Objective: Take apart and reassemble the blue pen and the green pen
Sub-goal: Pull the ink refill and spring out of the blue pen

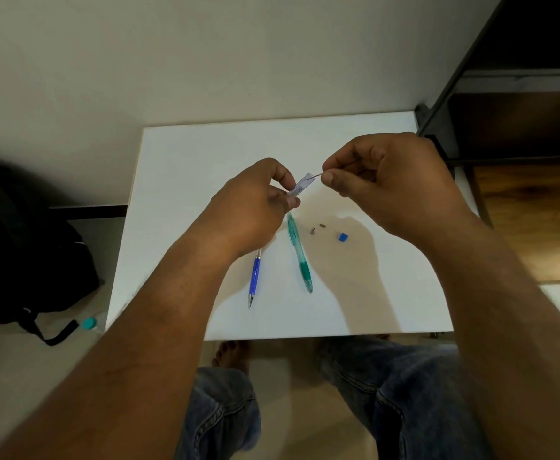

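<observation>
Above the white table [179,154], my left hand [255,207] pinches a clear pen barrel [302,184]. My right hand [388,184] grips a thin metal refill tip [317,175] whose end sits at the barrel's open mouth. The blue pen's front half [254,277] lies on the table under my left wrist, tip toward me. The green pen [300,257] lies whole beside it, to the right. Two small metal parts [317,228] and a small blue cap [341,237] rest right of the green pen.
A black backpack [23,254] lies on the floor to the left, with a teal-capped bottle [90,323] near it. A dark shelf frame [444,104] stands at the table's far right corner. My knees in jeans [405,393] are under the near edge.
</observation>
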